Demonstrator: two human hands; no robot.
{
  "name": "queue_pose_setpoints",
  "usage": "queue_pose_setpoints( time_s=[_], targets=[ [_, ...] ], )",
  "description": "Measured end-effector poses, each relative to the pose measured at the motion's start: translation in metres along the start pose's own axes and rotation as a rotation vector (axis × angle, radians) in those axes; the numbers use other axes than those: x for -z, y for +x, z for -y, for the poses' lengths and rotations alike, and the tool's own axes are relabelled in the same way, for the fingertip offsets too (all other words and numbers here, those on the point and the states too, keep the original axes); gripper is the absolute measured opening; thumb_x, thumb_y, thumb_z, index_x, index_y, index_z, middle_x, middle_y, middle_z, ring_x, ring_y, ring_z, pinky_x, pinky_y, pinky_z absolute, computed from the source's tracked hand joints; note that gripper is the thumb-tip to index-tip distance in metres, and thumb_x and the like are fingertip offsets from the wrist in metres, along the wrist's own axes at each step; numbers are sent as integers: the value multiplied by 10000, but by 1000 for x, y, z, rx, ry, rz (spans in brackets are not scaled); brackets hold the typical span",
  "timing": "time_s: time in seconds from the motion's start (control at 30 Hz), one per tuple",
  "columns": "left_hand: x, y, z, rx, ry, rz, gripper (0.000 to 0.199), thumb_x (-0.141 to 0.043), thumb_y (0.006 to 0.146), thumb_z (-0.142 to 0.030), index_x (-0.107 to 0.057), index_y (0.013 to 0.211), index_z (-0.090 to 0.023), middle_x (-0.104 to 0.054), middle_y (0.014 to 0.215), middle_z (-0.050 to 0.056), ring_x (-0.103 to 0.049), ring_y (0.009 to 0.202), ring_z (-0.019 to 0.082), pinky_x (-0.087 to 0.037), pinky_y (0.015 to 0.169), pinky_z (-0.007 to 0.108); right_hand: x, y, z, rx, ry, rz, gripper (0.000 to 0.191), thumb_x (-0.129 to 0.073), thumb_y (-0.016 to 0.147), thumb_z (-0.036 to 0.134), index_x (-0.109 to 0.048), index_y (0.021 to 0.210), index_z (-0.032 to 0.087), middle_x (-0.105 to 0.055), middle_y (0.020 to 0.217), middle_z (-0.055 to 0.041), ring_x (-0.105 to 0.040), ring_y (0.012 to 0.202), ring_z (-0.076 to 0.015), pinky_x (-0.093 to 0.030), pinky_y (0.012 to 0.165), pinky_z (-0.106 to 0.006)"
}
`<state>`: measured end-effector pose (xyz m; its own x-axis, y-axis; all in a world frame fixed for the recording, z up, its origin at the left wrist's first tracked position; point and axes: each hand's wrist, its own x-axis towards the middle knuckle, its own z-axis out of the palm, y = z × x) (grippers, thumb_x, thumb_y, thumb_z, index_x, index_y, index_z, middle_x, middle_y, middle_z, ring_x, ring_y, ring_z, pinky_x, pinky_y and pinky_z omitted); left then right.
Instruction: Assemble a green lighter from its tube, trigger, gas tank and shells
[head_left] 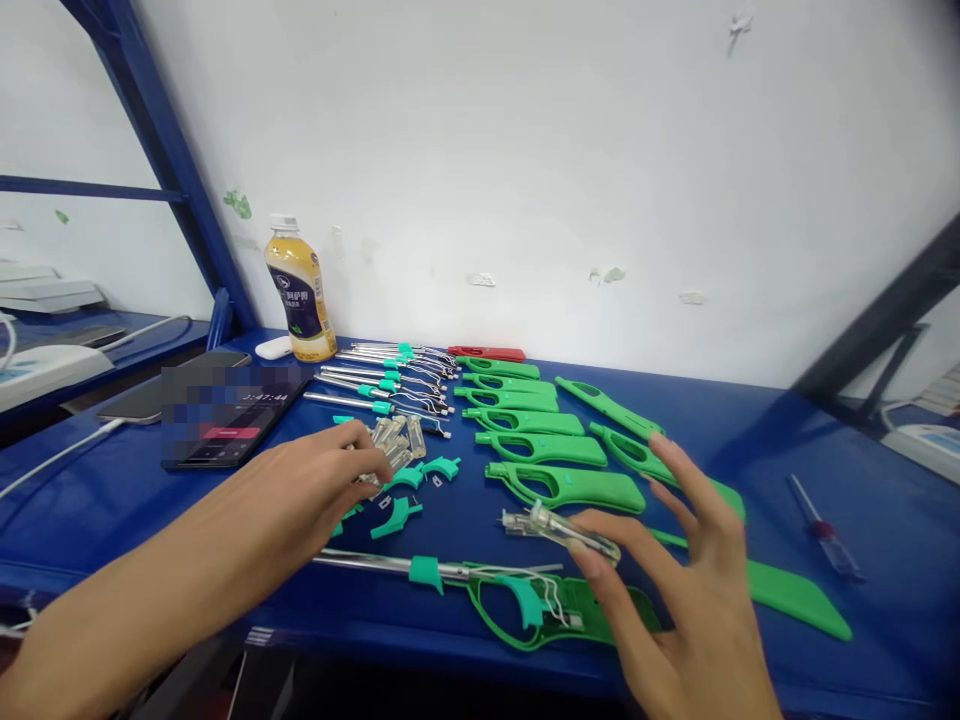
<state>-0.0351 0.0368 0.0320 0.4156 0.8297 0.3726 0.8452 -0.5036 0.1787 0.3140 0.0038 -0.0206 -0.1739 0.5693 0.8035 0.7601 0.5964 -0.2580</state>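
Observation:
Between thumb and index finger, my right hand (pixel 686 590) pinches a clear lighter fuel tank (pixel 574 533), its other fingers spread. A second clear tank shows just behind it; whether it is held too I cannot tell. My left hand (pixel 341 480) is closed at the pile of clear fuel tanks (pixel 397 440), with a clear piece partly hidden at its fingertips. Below the right hand lies an open green lighter half-shell (pixel 517 637), holding a metal tube (pixel 367 562), a teal trigger (pixel 525 600) and white wires. Loose teal triggers (pixel 395 517) lie beside the left hand.
Green lighter shells (pixel 600 490) lie in rows at centre and right, a red one (pixel 487 353) behind. Metal tubes with wires (pixel 375 385) are at back left. A bottle (pixel 304 300), phones (pixel 244 425) and a screwdriver (pixel 829 540) stand or lie around on the blue table.

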Motion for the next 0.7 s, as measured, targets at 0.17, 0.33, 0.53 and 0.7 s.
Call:
queue_pose_setpoints(
  time_s=[0.17, 0.33, 0.53, 0.7],
  targets=[
    [0, 2, 6, 21, -73, 151, 172, -635, 1020, -243, -776, 941, -303, -719, 975, -19, -709, 781, 150, -456, 688, 270, 3, 2, 0, 4, -4, -7, 106, -666, 1074, 292, -747, 1138, 318, -569, 1579, -67, -518, 1499, -358, -502, 1115, -591],
    [-1, 4, 0, 26, -107, 211, 218, -571, 1061, -204, -765, 1053, -303, -724, 1064, -3, -709, 900, 163, -468, 787, 272, 2, 4, 2, 36, 2, -9, 94, -644, 1091, 296, -736, 1113, 294, -627, 1435, -82, -547, 1437, -298, -480, 1100, -479],
    [-4, 6, -1, 25, -104, 163, 210, -560, 1049, -250, -701, 893, -264, -702, 941, -1, -644, 730, 158, -410, 651, 287, 1, 5, 1, 55, 24, -13, 87, -655, 1082, 252, -732, 1104, 282, -655, 1365, -73, -575, 1382, -256, -462, 1112, -421],
    [-2, 8, -19, -31, -140, 1, 180, -577, 1060, -279, -709, 938, -281, -723, 800, -53, -595, 610, 138, -380, 588, 272, 3, 8, 3, 68, 95, -8, 124, -682, 1062, 189, -740, 1134, 272, -763, 1173, -31, -644, 1269, -222, -488, 1103, -368]
  ],
)
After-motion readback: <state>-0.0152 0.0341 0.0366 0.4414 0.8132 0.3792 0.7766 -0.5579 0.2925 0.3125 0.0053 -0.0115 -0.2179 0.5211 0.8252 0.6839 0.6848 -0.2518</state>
